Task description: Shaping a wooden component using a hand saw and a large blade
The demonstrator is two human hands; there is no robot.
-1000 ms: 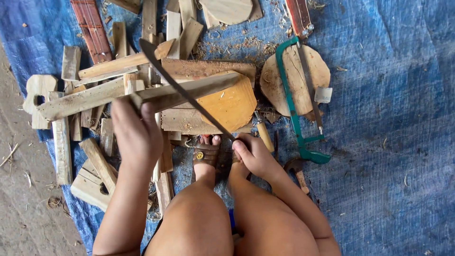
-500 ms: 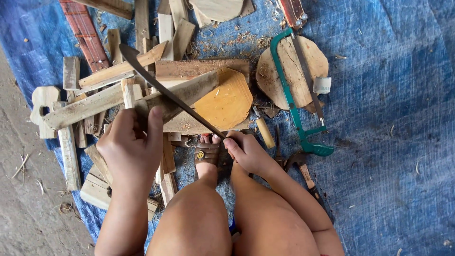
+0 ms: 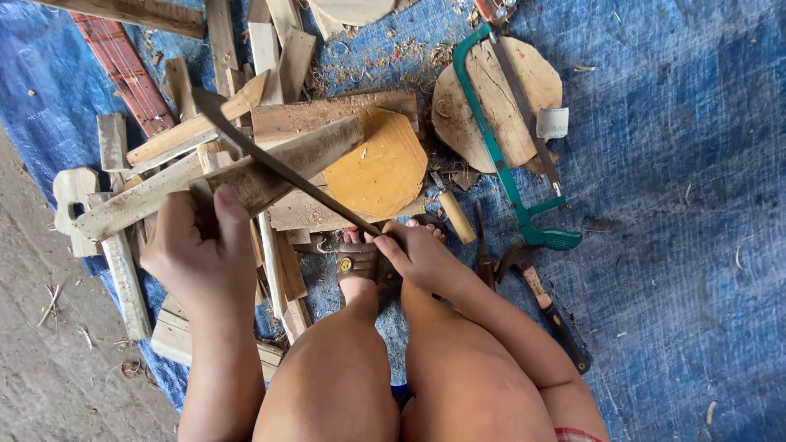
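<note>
My left hand (image 3: pixel 196 254) grips the near end of a flat wooden piece (image 3: pixel 286 164), holding it slanted above the pile of wood. My right hand (image 3: pixel 417 254) is shut on the handle of a long dark machete (image 3: pixel 278 164), whose blade lies diagonally across that piece, tip up and to the left. Under them sits an orange many-sided board (image 3: pixel 381 168) on a brown plank (image 3: pixel 327 115). My knees and a sandalled foot (image 3: pixel 358 266) are just below the hands.
Several wood offcuts (image 3: pixel 123 205) are heaped on the blue tarp (image 3: pixel 671 205). A green hacksaw (image 3: pixel 508 155) lies across a round wooden disc (image 3: pixel 499 98). A hammer (image 3: pixel 544 303) and a pale dowel (image 3: pixel 456 217) lie near my right leg. Bare ground (image 3: pixel 41 344) runs along the left.
My left hand has lifted the wooden piece from the pile and drawn it nearer. The machete blade has stayed across it, shifting slightly with my right hand.
</note>
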